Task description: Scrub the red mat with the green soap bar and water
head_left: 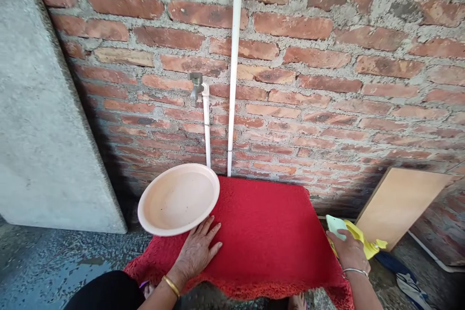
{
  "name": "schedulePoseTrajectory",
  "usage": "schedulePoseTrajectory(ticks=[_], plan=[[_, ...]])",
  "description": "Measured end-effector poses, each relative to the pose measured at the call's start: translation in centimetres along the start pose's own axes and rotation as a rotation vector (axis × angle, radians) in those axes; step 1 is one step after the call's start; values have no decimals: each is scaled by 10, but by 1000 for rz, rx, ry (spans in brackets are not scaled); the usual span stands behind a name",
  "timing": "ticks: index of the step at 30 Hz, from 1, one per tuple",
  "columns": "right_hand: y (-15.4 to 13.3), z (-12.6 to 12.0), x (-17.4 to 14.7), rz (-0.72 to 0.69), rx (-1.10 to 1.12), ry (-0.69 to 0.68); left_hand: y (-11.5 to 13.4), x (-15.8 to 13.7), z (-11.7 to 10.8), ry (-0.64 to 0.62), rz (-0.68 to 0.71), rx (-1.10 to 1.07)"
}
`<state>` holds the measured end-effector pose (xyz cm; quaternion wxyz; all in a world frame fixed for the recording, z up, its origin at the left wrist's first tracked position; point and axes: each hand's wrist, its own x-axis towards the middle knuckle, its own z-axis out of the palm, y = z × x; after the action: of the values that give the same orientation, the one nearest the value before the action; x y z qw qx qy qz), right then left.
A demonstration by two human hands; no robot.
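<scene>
My left hand (198,248) lies flat with fingers spread on a red shaggy cloth (261,232) draped over a low, table-like surface. Its fingertips are by the near rim of a pale pink plastic basin (181,198), which sits at the cloth's left end with small dark specks inside. At the right edge of the cloth, my right hand (350,251) is closed around a flat mint-green piece (334,225) and a yellow, plastic-looking thing (369,248). The fingers partly cover both, so I cannot tell their exact kind.
A brick wall (308,58) rises behind, with a tap (196,86) and a white pipe (234,58). At left leans a grey slab (54,116) over wet floor (72,261). A tan board (399,203) leans at right, near a flip-flop (410,286).
</scene>
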<state>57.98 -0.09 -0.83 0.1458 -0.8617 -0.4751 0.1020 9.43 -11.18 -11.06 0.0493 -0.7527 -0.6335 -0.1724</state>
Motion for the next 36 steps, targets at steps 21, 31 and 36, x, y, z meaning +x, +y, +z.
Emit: schedulePoseTrajectory(ticks=[21, 31, 36], plan=[[-128, 72, -129, -639, -66, -194, -2, 2, 1, 36, 18, -21], [45, -23, -22, -54, -53, -13, 0, 4, 4, 50, 7, -46], [-6, 11, -83, -350, 138, 8, 2, 6, -1, 38, 8, -42]])
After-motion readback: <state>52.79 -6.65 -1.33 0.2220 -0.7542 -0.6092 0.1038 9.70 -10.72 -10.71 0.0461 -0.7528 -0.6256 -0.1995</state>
